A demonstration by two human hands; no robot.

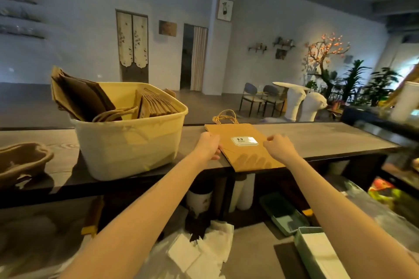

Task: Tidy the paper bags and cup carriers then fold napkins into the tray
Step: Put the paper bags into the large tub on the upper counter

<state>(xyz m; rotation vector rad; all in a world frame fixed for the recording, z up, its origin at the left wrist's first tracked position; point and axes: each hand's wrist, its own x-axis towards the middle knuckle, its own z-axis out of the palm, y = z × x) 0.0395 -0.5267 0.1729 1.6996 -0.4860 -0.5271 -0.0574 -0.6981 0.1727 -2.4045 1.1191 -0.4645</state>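
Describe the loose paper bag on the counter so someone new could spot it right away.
Start at the long dark counter and find the cream tub of bags. Just right of it, one brown paper bag lies flat between both hands. Unlike the upright bags in the tub, it carries a white sticker.

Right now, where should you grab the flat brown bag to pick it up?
Probably by the near edge of the paper bag, pinched from below: it lies flat on the counter but juts over the front lip. The twine handles at the far end also stand free.
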